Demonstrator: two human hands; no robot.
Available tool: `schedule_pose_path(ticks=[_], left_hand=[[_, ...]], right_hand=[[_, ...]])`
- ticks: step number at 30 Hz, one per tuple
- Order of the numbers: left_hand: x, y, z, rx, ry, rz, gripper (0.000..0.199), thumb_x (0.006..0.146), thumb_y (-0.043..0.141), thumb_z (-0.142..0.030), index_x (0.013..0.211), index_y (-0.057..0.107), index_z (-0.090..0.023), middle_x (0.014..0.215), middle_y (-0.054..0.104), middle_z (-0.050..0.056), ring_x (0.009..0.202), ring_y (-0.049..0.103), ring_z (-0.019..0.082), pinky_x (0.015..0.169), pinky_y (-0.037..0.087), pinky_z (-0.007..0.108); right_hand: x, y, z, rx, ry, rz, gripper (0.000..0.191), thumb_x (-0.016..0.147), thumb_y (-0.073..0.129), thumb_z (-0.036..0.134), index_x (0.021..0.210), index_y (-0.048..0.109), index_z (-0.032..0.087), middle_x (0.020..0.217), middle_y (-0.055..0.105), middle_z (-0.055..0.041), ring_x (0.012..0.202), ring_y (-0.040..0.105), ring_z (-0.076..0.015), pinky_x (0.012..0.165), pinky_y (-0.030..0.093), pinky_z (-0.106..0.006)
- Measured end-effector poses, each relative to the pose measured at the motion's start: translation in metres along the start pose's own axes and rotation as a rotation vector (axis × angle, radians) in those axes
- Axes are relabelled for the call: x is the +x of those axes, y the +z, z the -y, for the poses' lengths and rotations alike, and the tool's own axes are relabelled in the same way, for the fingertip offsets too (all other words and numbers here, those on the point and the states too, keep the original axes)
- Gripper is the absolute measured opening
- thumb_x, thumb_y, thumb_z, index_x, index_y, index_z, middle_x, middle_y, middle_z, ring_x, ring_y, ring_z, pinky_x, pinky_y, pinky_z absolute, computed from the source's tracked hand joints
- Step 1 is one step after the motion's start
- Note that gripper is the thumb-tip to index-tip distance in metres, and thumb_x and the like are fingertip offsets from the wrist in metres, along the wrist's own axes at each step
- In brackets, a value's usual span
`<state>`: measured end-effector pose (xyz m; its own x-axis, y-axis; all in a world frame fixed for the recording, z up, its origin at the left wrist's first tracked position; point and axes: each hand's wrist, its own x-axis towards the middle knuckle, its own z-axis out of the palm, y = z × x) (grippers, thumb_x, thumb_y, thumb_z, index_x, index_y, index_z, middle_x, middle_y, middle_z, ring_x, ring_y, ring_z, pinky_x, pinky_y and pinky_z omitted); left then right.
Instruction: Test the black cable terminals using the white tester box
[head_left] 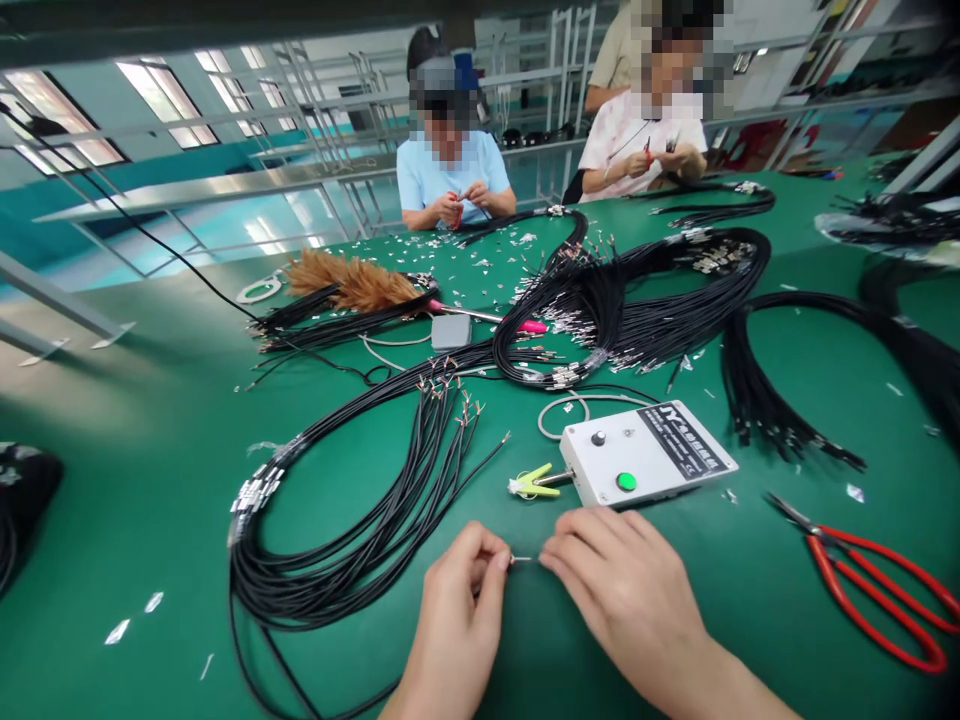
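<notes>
My left hand [459, 610] pinches the end of a black cable between thumb and fingers. A thin pale wire tip [523, 559] sticks out of that pinch toward the right. My right hand [630, 580] is just beyond the tip, its fingers pressed together; whatever lies between them is hidden. Behind both hands stands a white control box [645, 455] with a knob and a green button. A yellow-green two-armed piece [536, 482] juts from its left side. On the left, a looped bundle of black cables [337, 600] has stripped ends with thin coloured wires.
Red-handled scissors [877, 580] lie at right. Further back are coiled black cables [675, 310], a grey block [451, 332] and a brown brush [349, 280]. Two people [454, 170] work across the green table [150, 480], which carries white scraps.
</notes>
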<state>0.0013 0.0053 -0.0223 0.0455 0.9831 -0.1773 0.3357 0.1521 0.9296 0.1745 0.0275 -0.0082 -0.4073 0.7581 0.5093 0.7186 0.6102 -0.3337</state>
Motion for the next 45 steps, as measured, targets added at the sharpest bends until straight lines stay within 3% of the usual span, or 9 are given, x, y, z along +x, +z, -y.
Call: schedule_pose_path(ticks=[2,5,8,14,30,34,37,41,45], left_hand=[[0.008,-0.005,-0.001,-0.042,-0.025,-0.024,0.021,0.090,0.046,-0.034,0.074,0.047,-0.021,0.060,0.040,-0.007,0.050,0.035,0.011,0.047,0.024,0.023],[0.022,-0.009,-0.005,-0.129,-0.034,-0.045,0.021,0.087,0.050,-0.035,0.072,0.047,-0.021,0.058,0.039,-0.007,0.047,0.032,0.010,0.045,0.020,0.023],[0.034,-0.010,-0.007,-0.159,-0.015,-0.070,0.021,0.085,0.053,-0.035,0.071,0.047,-0.021,0.058,0.041,-0.007,0.045,0.033,0.009,0.044,0.020,0.022],[0.050,-0.007,-0.003,-0.128,0.017,-0.131,0.018,0.083,0.052,-0.033,0.071,0.048,-0.021,0.059,0.043,-0.006,0.044,0.035,0.009,0.044,0.023,0.022],[0.059,0.006,-0.007,0.036,0.065,-0.210,0.014,0.084,0.048,-0.026,0.070,0.046,-0.023,0.056,0.041,-0.007,0.047,0.043,0.013,0.047,0.026,0.023],[0.060,0.007,-0.008,0.077,0.079,-0.210,0.014,0.084,0.046,-0.024,0.070,0.047,-0.022,0.059,0.046,-0.005,0.049,0.045,0.014,0.048,0.028,0.023],[0.061,0.006,-0.006,0.085,0.088,-0.204,0.014,0.084,0.046,-0.025,0.070,0.048,-0.022,0.061,0.048,-0.005,0.049,0.047,0.014,0.048,0.028,0.023],[0.060,0.004,-0.006,0.066,0.091,-0.198,0.015,0.084,0.049,-0.027,0.070,0.049,-0.022,0.059,0.048,-0.005,0.049,0.047,0.014,0.047,0.028,0.023],[0.060,0.004,-0.007,0.044,0.092,-0.202,0.014,0.083,0.050,-0.028,0.070,0.050,-0.021,0.060,0.051,-0.004,0.048,0.048,0.014,0.048,0.030,0.023]], right_hand=[[0.013,-0.003,-0.012,-0.076,-0.008,-0.003,0.005,0.091,0.061,0.019,0.091,0.066,0.021,0.094,0.071,-0.0004,0.087,0.059,-0.0193,0.074,0.032,-0.032],[0.036,-0.002,-0.027,-0.245,-0.063,0.093,0.038,0.071,0.084,0.020,0.104,0.066,0.018,0.111,0.071,-0.0030,0.100,0.059,-0.0231,0.080,0.032,-0.034],[0.053,0.006,-0.035,-0.326,-0.110,0.192,0.037,0.060,0.090,0.021,0.090,0.069,0.018,0.095,0.074,-0.0017,0.089,0.061,-0.0226,0.075,0.030,-0.035],[0.061,0.014,-0.040,-0.335,-0.159,0.252,0.020,0.070,0.083,0.015,0.064,0.065,0.020,0.065,0.066,0.0028,0.072,0.058,-0.0186,0.070,0.027,-0.035],[0.063,0.011,-0.038,-0.322,-0.130,0.297,0.015,0.077,0.074,0.013,0.067,0.065,0.020,0.068,0.068,-0.0001,0.073,0.058,-0.0191,0.070,0.027,-0.036],[0.065,0.004,-0.036,-0.304,-0.128,0.289,0.013,0.076,0.078,0.023,0.074,0.066,0.019,0.075,0.071,-0.0015,0.079,0.061,-0.0207,0.071,0.029,-0.037],[0.058,-0.018,-0.041,-0.228,-0.106,0.201,0.018,0.079,0.076,0.032,0.089,0.067,0.020,0.092,0.074,-0.0022,0.088,0.063,-0.0213,0.077,0.032,-0.037],[0.024,-0.050,-0.055,-0.076,0.005,-0.053,0.009,0.093,0.058,0.023,0.100,0.064,0.023,0.099,0.074,-0.0007,0.095,0.064,-0.0197,0.083,0.036,-0.036],[-0.021,-0.051,-0.063,-0.137,0.067,-0.132,0.014,0.092,0.055,0.019,0.105,0.060,0.021,0.113,0.072,-0.0060,0.103,0.061,-0.0230,0.086,0.039,-0.037]])
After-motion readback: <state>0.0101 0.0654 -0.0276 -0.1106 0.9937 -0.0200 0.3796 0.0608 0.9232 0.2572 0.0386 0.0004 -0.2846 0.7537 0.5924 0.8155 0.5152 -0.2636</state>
